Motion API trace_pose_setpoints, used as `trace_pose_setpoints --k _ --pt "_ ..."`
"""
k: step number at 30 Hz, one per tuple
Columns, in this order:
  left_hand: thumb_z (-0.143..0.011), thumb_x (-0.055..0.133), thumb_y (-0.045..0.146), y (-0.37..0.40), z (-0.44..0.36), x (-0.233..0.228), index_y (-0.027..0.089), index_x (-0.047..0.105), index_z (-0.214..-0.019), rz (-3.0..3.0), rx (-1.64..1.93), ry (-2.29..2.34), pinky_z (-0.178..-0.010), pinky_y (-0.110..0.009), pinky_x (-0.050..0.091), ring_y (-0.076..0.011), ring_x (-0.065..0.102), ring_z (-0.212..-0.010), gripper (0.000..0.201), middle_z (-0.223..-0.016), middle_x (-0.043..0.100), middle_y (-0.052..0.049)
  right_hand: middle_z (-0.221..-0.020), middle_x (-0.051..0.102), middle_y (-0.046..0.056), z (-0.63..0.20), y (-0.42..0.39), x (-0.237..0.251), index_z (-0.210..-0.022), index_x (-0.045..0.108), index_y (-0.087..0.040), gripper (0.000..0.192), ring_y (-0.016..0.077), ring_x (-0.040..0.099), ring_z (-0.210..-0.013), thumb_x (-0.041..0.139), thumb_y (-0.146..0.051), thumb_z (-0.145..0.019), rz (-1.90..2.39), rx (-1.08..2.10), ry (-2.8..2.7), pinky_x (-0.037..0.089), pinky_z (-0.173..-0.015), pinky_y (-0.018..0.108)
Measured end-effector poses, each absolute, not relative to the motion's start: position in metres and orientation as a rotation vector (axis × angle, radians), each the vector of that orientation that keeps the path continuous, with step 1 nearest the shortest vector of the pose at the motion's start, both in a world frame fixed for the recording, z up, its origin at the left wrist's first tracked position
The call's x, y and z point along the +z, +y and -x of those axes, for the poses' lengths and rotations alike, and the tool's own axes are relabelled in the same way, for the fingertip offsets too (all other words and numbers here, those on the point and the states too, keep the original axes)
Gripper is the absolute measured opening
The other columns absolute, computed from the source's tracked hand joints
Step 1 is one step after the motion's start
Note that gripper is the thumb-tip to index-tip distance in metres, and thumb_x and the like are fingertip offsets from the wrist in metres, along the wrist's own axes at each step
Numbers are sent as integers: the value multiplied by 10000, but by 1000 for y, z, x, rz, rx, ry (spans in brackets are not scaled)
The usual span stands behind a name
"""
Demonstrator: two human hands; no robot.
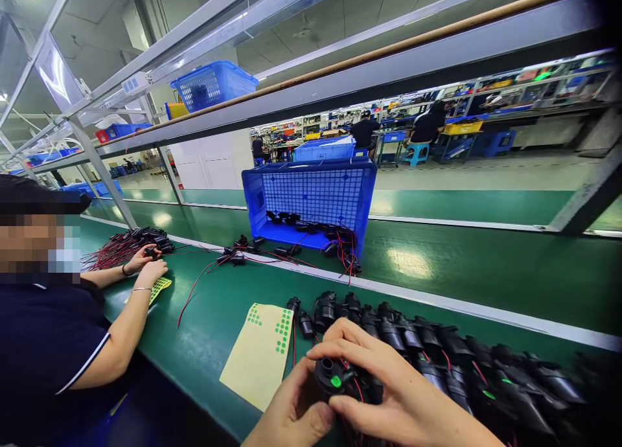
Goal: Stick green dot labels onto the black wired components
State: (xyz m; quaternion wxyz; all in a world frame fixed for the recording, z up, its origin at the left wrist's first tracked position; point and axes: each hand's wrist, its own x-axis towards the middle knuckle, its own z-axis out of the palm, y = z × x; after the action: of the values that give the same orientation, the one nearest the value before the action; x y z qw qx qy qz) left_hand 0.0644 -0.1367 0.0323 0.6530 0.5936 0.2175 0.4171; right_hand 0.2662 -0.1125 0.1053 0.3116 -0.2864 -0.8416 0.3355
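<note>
Sticker-application step: left hand (291,411) and right hand (389,385) close together around a small black pump (326,374), its green dot sticker (335,381) needing firm pressing next.

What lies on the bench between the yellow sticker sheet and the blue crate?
In the head view, loose black parts with red wires lie between the yellow sticker sheet and the blue crate; the rest is bare green bench.

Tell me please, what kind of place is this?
Most likely a factory assembly line. A long green workbench carries rows of small black pump-like parts with red wires, a blue crate holds more, and a co-worker sits alongside with a sticker sheet nearby.
</note>
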Motion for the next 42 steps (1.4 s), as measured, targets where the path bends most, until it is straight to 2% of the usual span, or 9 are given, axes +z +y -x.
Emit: trace_pose_setpoints --k 5,11,16,21,26,28,34,38,42 --pt "-893 653 627 -138 -76 7 200 585 -1217 -1323 1033 533 -1018 -410 434 -276 620 -1152 541 -1167 661 -113 -1032 674 -30 -267 -112 107 -1066 659 -277 416 143 652 -963 677 -2 -753 792 876 -2170 524 -866 237" --pt "-798 737 669 -144 -68 26 237 560 -1164 -1332 687 624 -680 -307 529 -166 678 -701 593 -877 711 -46 -929 704 32 -288 -77 89 -979 627 -212 128 197 664 -840 565 -314 -933 1158 536 -2020 556 -752 312" --pt "-975 630 416 -68 50 130 210 633 -1235 -1628 712 702 -860 -404 594 -237 682 -1053 331 -1213 672 -82 -848 702 26 -292 -43 62 -917 646 -186 236 176 648 -749 598 -410 -975 1428 407 -2110 540 -684 321" --pt "-1048 479 408 11 148 183 186 662 -1198 -1764 877 835 -900 -405 590 -226 679 -1064 324 -1218 669 -70 -911 712 9 -267 -31 42 -949 685 -159 236 159 690 -810 668 -393 -980 1602 311 -2405 579 -778 361" --pt "-1075 388 375 -8 136 126 167 651 -1241 -1878 826 1061 -950 -445 572 -266 658 -1146 374 -1248 653 -57 -1058 723 44 -252 -31 32 -1073 688 -162 248 192 705 -930 660 -394 -989 1661 135 -2553 582 -860 416" --pt "-984 624 363 -23 107 87 214 630 -1266 -1918 744 1148 -960 -455 575 -254 650 -1133 319 -1341 628 -97 -1075 721 49 -250 -32 27 -1083 687 -161 255 200 703 -953 661 -396 -987 1647 55 -2565 577 -878 429" --pt "-895 734 350 -15 31 8 208 529 -1416 -2032 511 1355 -1167 -645 346 -374 412 -1432 577 -1551 453 -132 -968 714 25 -254 -34 6 -979 683 -155 246 185 698 -888 673 -401 -976 1548 -129 -2473 576 -833 403" --pt "-828 789 302 4 21 12 163 661 -1194 -2058 439 1359 -1112 -582 405 -320 550 -1274 412 -1272 653 -108 -828 690 -3 -261 -42 12 -892 665 -166 185 160 673 -752 651 -326 -982 1396 -180 -2336 552 -730 341" --pt "-881 649 258 -8 17 42 169 723 -998 -2002 517 1290 -939 -379 508 -218 655 -1005 164 -1073 733 -59 -806 696 2 -257 -57 34 -886 651 -218 157 169 671 -716 545 -208 -1001 1218 -147 -2216 510 -656 294"
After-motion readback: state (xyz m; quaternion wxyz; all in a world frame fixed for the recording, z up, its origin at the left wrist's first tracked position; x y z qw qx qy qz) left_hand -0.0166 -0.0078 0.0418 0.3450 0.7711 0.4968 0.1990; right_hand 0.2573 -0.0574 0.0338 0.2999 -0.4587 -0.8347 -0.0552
